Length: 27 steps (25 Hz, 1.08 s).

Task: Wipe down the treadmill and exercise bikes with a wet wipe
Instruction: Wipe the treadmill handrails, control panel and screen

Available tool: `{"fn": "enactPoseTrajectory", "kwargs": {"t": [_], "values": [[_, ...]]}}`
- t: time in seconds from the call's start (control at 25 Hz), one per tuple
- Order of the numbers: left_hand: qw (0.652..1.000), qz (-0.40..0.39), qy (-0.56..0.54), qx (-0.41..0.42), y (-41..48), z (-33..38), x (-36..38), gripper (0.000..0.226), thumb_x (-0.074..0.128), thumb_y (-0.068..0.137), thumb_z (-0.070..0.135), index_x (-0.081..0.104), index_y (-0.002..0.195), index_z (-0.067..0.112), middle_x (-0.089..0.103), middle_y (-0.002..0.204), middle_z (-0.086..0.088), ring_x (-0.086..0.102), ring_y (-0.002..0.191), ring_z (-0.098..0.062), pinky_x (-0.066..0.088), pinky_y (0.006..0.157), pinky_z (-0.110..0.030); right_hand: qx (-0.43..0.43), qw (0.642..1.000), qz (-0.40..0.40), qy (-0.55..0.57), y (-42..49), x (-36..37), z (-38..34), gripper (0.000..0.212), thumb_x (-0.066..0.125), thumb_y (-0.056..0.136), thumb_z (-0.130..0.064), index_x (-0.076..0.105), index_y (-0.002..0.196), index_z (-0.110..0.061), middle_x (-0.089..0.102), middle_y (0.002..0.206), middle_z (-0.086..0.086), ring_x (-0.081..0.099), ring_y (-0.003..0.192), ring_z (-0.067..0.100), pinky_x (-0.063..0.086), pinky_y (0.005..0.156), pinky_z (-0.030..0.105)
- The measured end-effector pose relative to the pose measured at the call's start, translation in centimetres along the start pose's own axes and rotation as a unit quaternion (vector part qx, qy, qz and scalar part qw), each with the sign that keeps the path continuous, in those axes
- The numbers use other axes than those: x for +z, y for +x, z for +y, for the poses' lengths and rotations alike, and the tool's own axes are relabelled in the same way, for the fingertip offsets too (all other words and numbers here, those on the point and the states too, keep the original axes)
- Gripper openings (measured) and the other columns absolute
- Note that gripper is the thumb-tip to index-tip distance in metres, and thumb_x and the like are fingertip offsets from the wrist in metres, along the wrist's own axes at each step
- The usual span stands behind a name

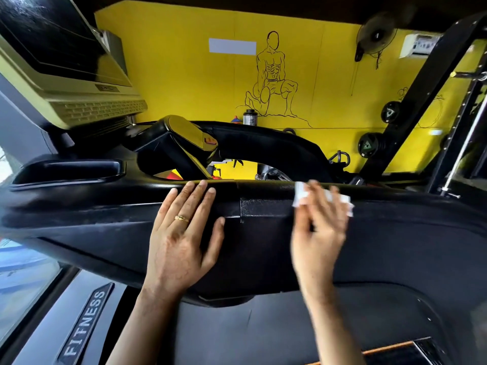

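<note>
Treadmill (395, 246) fills the lower view, and nearest me a plate reading FITNESS (84, 320) sits on its left side, its lower end cut off by the frame. Above it my left hand (181, 233) lies flat on the black console shell, fingers straight and together, holding nothing, with a ring (181, 218) on one finger. My right hand (316, 233) is just to the right on the same shell, smeared by motion. Its fingers are spread fairly straight over the wet wipe (299, 193), pressing it to the upper edge of the console rather than pinching it, as far as the blur lets me judge. Most of the wipe is hidden under those fingers; only white edges poke out at either side. Farther left, a long storage tray (71, 167) is moulded into the console; its inside is dark and the rim hides the floor, so I cannot tell what it holds. Above it the display screen (52, 43) is black and cropped at the corner. Beyond, a dark jar (249, 117) stands against the yellow wall (184, 61), contents unseen, below a line drawing of a muscular figure (274, 80). A wall fan (374, 35) hangs high on the right, and weight plates (369, 144) sit by a black frame.
</note>
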<state>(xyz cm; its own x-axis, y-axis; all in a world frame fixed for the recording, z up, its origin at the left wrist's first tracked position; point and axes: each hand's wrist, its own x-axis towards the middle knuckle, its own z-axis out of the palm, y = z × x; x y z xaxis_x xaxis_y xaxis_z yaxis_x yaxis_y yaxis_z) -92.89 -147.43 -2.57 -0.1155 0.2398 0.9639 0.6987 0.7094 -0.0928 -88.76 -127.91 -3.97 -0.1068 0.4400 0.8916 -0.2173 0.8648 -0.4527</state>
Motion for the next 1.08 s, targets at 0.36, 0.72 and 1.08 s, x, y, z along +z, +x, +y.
{"fn": "enactPoseTrajectory", "kwargs": {"t": [0.36,0.72,1.08], "values": [[1.000,0.015,-0.006,0.014,0.2,1.5,1.4,0.035,0.054,0.092,0.021,0.065,0.115,-0.003,0.062,0.121,-0.019,0.057,0.116,-0.034,0.037,0.106,-0.047,0.076,0.992,0.087,0.050,-1.8,-1.7,5.9,0.029,0.048,0.097,-0.010,0.057,0.122,0.003,0.053,0.131,0.014,0.037,0.134,0.039,0.028,0.111,0.056],[0.997,-0.012,-0.028,0.073,2.2,6.2,5.0,0.033,0.055,0.091,0.020,0.067,0.112,-0.002,0.063,0.120,-0.019,0.060,0.113,-0.033,0.044,0.099,-0.050,0.013,1.000,0.023,0.016,1.5,-3.0,8.5,0.030,0.047,0.095,-0.012,0.062,0.120,-0.003,0.058,0.128,0.004,0.041,0.133,0.029,0.029,0.109,0.056],[0.997,-0.050,-0.015,0.063,4.2,10.4,7.7,0.037,0.051,0.090,0.027,0.069,0.108,0.000,0.067,0.114,-0.017,0.063,0.108,-0.031,0.042,0.099,-0.044,-0.065,0.973,-0.219,-0.016,8.4,-3.8,8.7,0.031,0.040,0.091,-0.024,0.070,0.089,-0.016,0.070,0.093,0.000,0.063,0.089,0.027,0.047,0.088,0.044]]}}
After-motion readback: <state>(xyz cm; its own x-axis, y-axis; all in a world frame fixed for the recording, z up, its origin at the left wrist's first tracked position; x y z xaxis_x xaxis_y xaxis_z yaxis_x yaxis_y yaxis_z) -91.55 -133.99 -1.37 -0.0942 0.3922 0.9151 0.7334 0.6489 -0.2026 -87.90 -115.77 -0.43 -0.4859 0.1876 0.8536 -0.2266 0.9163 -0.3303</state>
